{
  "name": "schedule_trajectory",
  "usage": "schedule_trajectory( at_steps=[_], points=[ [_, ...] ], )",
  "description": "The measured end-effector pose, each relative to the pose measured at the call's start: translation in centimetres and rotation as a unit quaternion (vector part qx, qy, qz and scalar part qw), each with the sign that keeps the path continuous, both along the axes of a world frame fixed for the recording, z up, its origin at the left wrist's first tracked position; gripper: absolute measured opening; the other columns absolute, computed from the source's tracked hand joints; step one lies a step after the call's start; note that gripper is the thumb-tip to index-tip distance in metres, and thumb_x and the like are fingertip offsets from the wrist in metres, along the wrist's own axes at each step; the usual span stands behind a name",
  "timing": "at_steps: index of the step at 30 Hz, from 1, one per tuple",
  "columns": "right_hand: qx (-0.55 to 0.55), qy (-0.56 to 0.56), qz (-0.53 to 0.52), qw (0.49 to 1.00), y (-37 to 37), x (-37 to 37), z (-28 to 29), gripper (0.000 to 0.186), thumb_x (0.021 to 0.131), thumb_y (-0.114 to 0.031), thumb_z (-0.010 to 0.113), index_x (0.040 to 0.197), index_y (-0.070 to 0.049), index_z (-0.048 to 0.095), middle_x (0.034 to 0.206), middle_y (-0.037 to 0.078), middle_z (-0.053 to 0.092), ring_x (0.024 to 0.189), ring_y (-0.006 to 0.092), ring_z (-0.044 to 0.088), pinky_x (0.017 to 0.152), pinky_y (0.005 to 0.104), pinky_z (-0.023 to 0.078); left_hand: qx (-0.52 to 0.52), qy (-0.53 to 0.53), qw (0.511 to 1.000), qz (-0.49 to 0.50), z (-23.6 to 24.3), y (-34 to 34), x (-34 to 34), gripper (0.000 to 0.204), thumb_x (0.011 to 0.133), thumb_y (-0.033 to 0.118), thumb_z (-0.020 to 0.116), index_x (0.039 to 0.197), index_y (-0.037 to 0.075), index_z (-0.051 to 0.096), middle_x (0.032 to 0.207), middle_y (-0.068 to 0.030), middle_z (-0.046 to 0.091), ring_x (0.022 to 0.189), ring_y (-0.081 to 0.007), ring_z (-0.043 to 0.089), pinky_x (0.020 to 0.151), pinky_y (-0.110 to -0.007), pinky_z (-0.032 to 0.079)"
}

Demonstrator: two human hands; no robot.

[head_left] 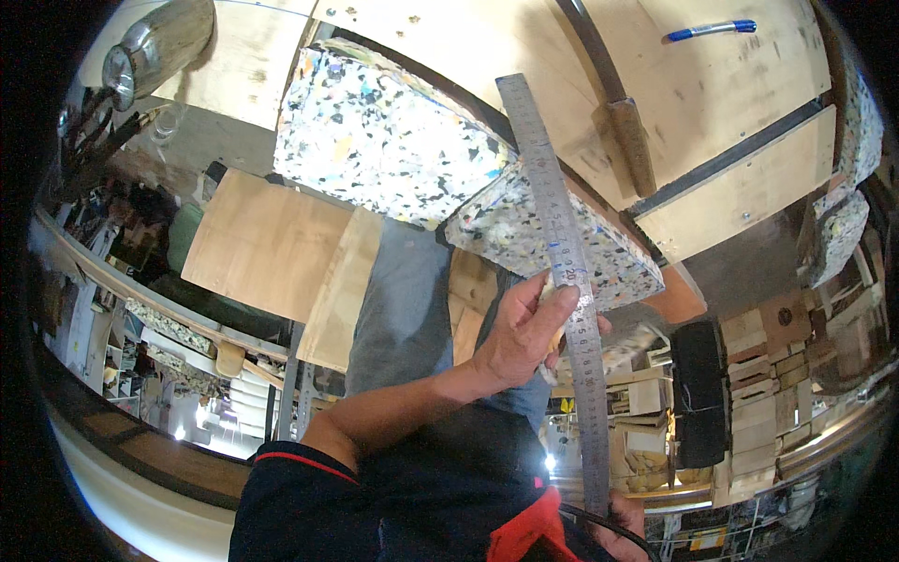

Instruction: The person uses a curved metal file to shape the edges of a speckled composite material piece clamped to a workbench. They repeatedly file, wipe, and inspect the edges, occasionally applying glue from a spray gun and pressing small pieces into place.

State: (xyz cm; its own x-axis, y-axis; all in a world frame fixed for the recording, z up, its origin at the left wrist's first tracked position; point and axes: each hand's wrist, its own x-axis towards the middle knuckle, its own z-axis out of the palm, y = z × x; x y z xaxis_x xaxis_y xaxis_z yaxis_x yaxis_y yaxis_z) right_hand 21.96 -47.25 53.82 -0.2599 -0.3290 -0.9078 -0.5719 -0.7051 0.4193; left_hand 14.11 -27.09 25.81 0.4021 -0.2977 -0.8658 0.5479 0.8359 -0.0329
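Note:
My left hand (pixel 534 328) pinches a long steel ruler (pixel 543 206), with a small speckled foam scrap behind the fingers. My right hand (pixel 618 529), partly out of view at the lower edge, is closed at the ruler's bottom end. The ruler's top lies across a speckled foam block (pixel 487 229), which sits angled against a second, brighter foam block (pixel 384 131) on the bench's edge. A curved tool with a wooden handle (pixel 626 145) lies just right of the ruler's top.
A plywood bench top (pixel 712 75) holds a pen (pixel 707 30) and a metal cylinder (pixel 159 51). Loose boards (pixel 257 248) rest by my legs (pixel 398 300). More foam pieces (pixel 833 234) are at the right; stacked wood (pixel 768 393) and a black roll (pixel 698 398) lie below.

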Motion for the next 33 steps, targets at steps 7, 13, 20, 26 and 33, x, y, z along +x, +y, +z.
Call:
schedule_trajectory(
  at_steps=[7, 13, 20, 26, 33],
  points=[
    [-0.051, 0.054, -0.009, 0.997, 3.8, 2.5, 1.7, 0.012, 0.093, -0.013, 0.071, 0.088, -0.003, 0.071, 0.071, -0.005, 0.057, 0.066, 0.0093, 0.051, 0.056, 0.0309, 0.041, -0.066, 0.018, 0.997, 0.034, 0.4, 1.2, -0.5, 0.035, 0.108, 0.035, 0.05, 0.125, 0.004, 0.056, 0.098, -0.0144, 0.076, 0.055, -0.0064, 0.058, 0.043, -0.021, 0.04],
    [-0.058, 0.077, -0.079, 0.992, 6.6, 3.7, 1.5, 0.018, 0.095, -0.021, 0.069, 0.091, -0.003, 0.07, 0.072, -0.002, 0.058, 0.064, 0.0096, 0.05, 0.056, 0.0301, 0.039, -0.13, 0.03, 0.989, 0.065, 0.8, 2.3, 0.2, 0.037, 0.108, 0.034, 0.05, 0.131, 0.005, 0.055, 0.098, -0.0157, 0.076, 0.053, -0.0065, 0.056, 0.042, -0.021, 0.038],
    [0.126, -0.068, -0.03, 0.989, 4.8, 2.0, 2.0, 0.04, 0.101, -0.026, 0.058, 0.066, -0.008, 0.051, 0.053, 0.003, 0.044, 0.046, 0.0173, 0.043, 0.046, 0.0366, 0.031, -0.161, 0.037, 0.982, 0.091, 0.6, 2.9, 0.2, 0.042, 0.107, 0.032, 0.05, 0.139, 0.005, 0.051, 0.095, -0.0176, 0.075, 0.049, -0.0069, 0.052, 0.043, -0.021, 0.039],
    [-0.009, -0.049, -0.009, 0.999, 7.6, 3.0, 1.9, 0.038, 0.101, -0.027, 0.059, 0.072, -0.003, 0.056, 0.059, 0.005, 0.053, 0.053, 0.0157, 0.052, 0.049, 0.035, 0.038, -0.197, 0.016, 0.972, 0.127, 0.5, 3.0, 0.1, 0.042, 0.108, 0.03, 0.049, 0.144, 0.007, 0.047, 0.097, -0.0169, 0.075, 0.051, -0.0076, 0.055, 0.044, -0.022, 0.041],
    [-0.093, 0.036, -0.003, 0.995, 12.1, 5.7, -1.3, 0.027, 0.098, -0.03, 0.066, 0.104, -0.005, 0.073, 0.075, 0.004, 0.066, 0.065, 0.0138, 0.056, 0.057, 0.0319, 0.044, -0.216, -0.011, 0.964, 0.153, 0.1, 2.7, 0.0, 0.043, 0.108, 0.029, 0.047, 0.144, 0.005, 0.045, 0.098, -0.0174, 0.075, 0.05, -0.0081, 0.055, 0.044, -0.023, 0.042]
  ],
)
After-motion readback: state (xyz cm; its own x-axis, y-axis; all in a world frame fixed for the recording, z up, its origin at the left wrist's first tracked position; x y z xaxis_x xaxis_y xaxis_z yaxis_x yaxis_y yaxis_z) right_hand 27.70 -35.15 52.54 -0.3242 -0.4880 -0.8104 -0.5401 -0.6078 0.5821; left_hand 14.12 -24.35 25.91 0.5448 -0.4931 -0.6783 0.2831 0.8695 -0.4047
